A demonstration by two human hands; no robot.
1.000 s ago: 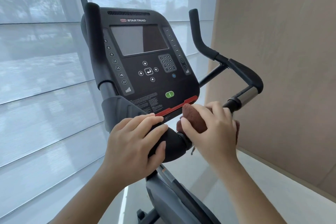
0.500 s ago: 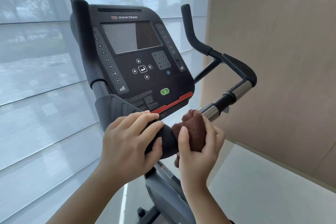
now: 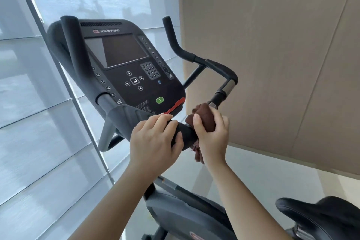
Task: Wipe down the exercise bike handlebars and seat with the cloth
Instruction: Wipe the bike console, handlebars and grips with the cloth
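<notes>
head view: "star trac" console [image 3: 124, 68], right hand [image 3: 211, 134] wrapping cloth [image 3: 204, 117] around handlebar [image 3: 220, 95], left hand [image 3: 153, 140] seemingly gripping padding [image 3: 185, 132]

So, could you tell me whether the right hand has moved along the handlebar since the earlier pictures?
Yes. The right hand with the cloth slid back toward the centre pad, away from the silver sensor.

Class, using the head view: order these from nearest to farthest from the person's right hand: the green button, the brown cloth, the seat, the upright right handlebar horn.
1. brown cloth, gripped in the right hand.
2. green button, on the console, up-left.
3. upright right handlebar horn and seat, lower right: too close to call.
</notes>
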